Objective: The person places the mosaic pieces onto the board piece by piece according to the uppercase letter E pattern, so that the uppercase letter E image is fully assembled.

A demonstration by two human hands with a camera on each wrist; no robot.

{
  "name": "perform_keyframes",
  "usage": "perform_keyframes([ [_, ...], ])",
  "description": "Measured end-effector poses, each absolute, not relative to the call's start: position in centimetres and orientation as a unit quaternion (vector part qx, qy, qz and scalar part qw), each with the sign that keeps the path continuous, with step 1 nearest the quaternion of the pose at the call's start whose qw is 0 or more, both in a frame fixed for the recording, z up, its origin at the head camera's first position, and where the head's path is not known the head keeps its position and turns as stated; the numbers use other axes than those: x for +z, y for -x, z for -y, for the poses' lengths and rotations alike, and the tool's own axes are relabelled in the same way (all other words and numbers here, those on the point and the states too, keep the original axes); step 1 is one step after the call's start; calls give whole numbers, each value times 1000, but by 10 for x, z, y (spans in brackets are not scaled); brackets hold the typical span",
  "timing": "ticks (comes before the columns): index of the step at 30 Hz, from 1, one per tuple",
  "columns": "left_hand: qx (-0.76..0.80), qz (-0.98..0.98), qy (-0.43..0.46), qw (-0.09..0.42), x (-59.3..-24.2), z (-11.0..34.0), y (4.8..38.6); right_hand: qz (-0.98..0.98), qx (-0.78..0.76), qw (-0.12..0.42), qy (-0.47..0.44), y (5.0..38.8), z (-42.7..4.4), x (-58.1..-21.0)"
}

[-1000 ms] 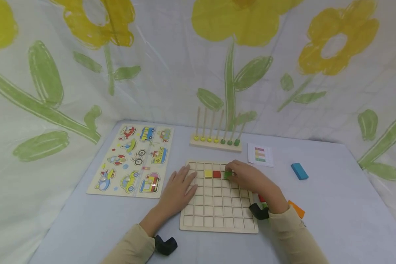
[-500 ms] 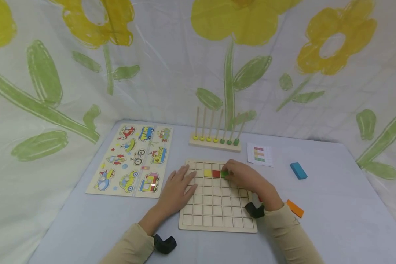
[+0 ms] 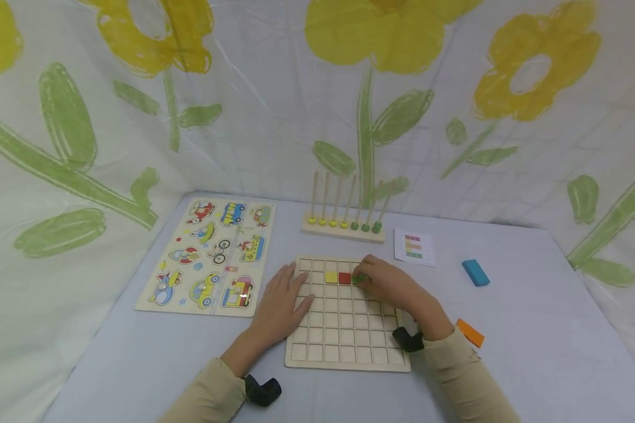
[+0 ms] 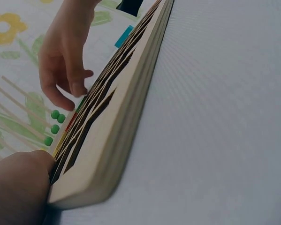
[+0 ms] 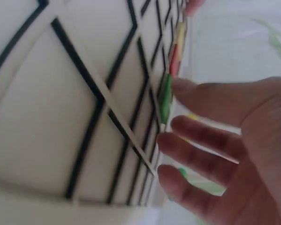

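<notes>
I see the left hand (image 3: 277, 302) flat over the left edge of the board (image 3: 330, 320), fingers spread. The right hand (image 3: 391, 286) is loosely bent, thumb apart from fingers. The row goes sideways near the far edge: yellow tile (image 3: 331, 277), red tile (image 3: 344, 278), green tile (image 5: 165, 101). The right wrist view shows the thumb touching the green tile, which the head view partly hides. The blue block (image 3: 475, 273) lies well off the board's right edge.

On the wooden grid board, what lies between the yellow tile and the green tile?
A red tile lies between the yellow tile and the green tile; the head and right wrist views show it.
</notes>
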State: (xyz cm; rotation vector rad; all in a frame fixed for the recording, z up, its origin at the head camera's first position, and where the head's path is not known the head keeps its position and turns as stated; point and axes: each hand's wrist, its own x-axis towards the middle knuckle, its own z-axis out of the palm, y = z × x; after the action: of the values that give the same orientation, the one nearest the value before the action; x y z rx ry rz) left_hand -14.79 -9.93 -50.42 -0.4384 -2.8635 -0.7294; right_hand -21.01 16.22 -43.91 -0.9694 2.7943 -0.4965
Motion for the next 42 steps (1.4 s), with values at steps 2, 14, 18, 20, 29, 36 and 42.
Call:
perform_keyframes([
  [2,-242,956,147,78,-504,99,148,-931,-158,67,322,205,-167,-435],
  [14,-243,954,156,82,-503,101,149,-968,-114,103,199,158,-248,-412],
  [18,-241,954,156,80,-502,100,149,-975,-107,122,151,144,-271,-410],
  [20,-241,955,157,79,-502,100,149,-977,-103,135,126,138,-281,-411],
  [29,-234,958,150,69,-501,100,148,-975,-83,202,38,116,-314,-422],
  [36,-231,958,155,67,-501,99,147,-984,-94,130,82,107,-317,-437],
  [42,-229,958,157,71,-500,101,147,-984,-100,90,117,114,-311,-441],
])
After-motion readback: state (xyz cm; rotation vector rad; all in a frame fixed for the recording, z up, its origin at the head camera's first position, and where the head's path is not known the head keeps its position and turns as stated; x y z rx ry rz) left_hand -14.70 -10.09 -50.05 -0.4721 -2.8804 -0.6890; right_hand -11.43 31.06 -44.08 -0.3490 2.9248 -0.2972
